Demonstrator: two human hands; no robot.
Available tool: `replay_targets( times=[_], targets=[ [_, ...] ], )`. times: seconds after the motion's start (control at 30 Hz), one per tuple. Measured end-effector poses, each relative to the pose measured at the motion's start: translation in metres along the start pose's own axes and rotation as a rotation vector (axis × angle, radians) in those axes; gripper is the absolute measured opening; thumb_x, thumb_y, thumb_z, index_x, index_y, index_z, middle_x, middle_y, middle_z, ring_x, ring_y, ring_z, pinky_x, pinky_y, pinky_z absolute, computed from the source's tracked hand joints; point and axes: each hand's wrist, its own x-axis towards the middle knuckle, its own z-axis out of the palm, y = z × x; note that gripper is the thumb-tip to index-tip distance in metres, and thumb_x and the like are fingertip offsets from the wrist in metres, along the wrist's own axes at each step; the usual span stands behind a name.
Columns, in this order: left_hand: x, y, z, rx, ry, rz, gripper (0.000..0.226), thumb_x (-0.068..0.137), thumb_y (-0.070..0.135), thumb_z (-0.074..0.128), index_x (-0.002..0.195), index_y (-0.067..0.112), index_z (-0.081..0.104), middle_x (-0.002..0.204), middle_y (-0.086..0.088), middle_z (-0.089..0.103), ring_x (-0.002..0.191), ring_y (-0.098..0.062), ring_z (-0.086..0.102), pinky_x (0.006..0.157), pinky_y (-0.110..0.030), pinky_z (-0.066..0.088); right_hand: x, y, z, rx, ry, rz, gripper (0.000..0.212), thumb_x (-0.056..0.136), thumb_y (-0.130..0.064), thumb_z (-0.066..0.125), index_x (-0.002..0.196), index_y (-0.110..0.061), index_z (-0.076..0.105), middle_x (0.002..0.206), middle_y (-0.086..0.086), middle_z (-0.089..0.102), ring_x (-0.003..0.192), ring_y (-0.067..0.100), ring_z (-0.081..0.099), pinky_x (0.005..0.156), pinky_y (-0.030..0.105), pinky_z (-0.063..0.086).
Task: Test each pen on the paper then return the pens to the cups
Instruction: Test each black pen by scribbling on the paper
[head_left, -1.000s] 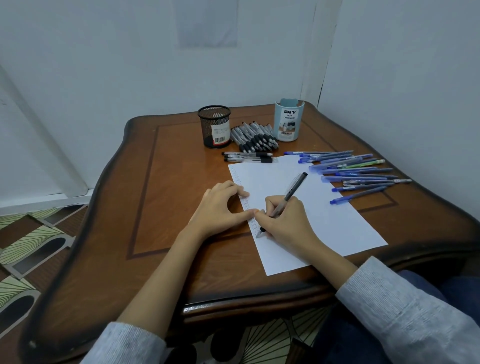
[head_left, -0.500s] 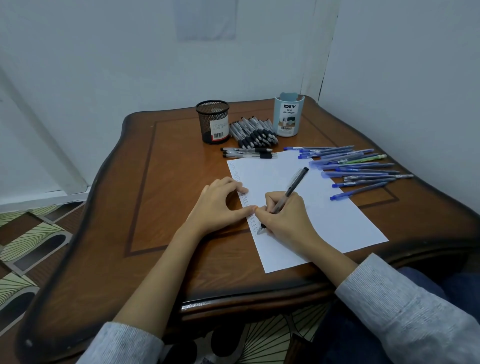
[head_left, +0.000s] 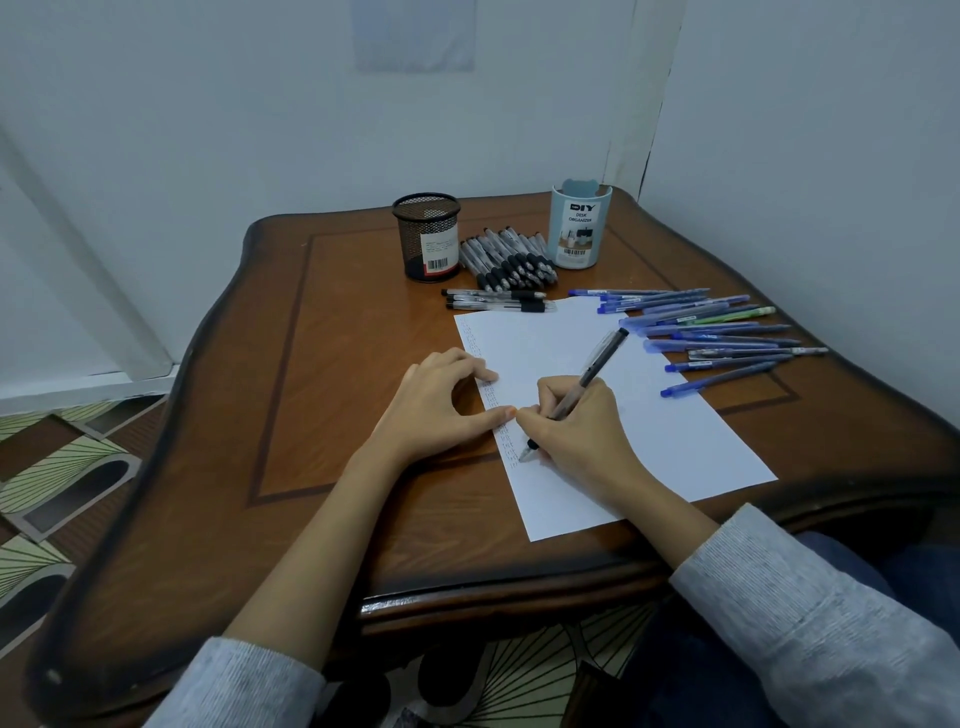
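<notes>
Just beside a column of small marks down the left margin of the paper (head_left: 675, 431), a person's right hand (head_left: 576, 431) curls its fingers around a black pen (head_left: 592, 371), tip on the sheet. The left hand (head_left: 441, 405) rests on the paper's left edge, fingers loosely arched and holding nothing, its thumb tip just beside the right hand. At the far side of the wooden table (head_left: 337, 364) stand a black mesh cup (head_left: 427, 236) and a pale blue desk organizer cup (head_left: 579, 228), a heap of black pens (head_left: 506, 257) lying between them. Three more black pens (head_left: 498, 301) lie by the paper's top edge. Blue pens (head_left: 717, 343), one green pen (head_left: 737, 314) among them, spread across the table right of the sheet.
</notes>
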Motion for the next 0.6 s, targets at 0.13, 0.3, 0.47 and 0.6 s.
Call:
replay_targets(
  times=[0.13,0.3,0.47,0.6],
  targets=[
    [-0.001,0.000,0.000,0.004,0.007,0.007,0.052,0.076,0.061,0.060,0.114,0.026,0.062,0.122,0.014,0.053,0.112,-0.005,0.043,0.090,-0.024,0.024,0.001,0.002,0.001,-0.014,-0.004,-0.018,0.047,0.083,0.000,0.065,0.049,-0.014,0.035,0.047,0.005,0.039,0.047,0.012,0.050,0.046,0.011,0.038],
    [-0.001,0.001,-0.001,0.009,0.004,0.004,0.055,0.073,0.063,0.055,0.114,0.027,0.062,0.121,0.015,0.053,0.111,-0.004,0.044,0.088,-0.023,0.023,0.001,0.002,0.000,-0.015,0.014,-0.019,0.046,0.082,-0.002,0.066,0.049,-0.014,0.037,0.047,0.005,0.043,0.051,0.021,0.058,0.047,0.012,0.041],
    [-0.001,0.000,0.000,0.001,-0.005,0.004,0.052,0.076,0.061,0.061,0.114,0.026,0.062,0.121,0.015,0.053,0.110,-0.003,0.043,0.089,-0.023,0.024,0.001,0.000,0.002,-0.044,0.010,0.020,0.042,0.084,-0.002,0.065,0.053,-0.011,0.038,0.047,0.003,0.041,0.043,0.006,0.049,0.044,0.010,0.037],
    [0.000,-0.003,0.001,-0.069,0.030,-0.006,0.030,0.088,0.043,0.060,0.111,0.024,0.064,0.121,0.013,0.054,0.112,-0.003,0.045,0.096,-0.028,0.030,0.003,-0.007,-0.007,0.324,0.025,0.313,0.036,0.090,-0.011,0.061,0.058,-0.009,0.046,0.054,0.007,0.050,0.036,0.007,0.046,0.034,0.016,0.033]
  ],
)
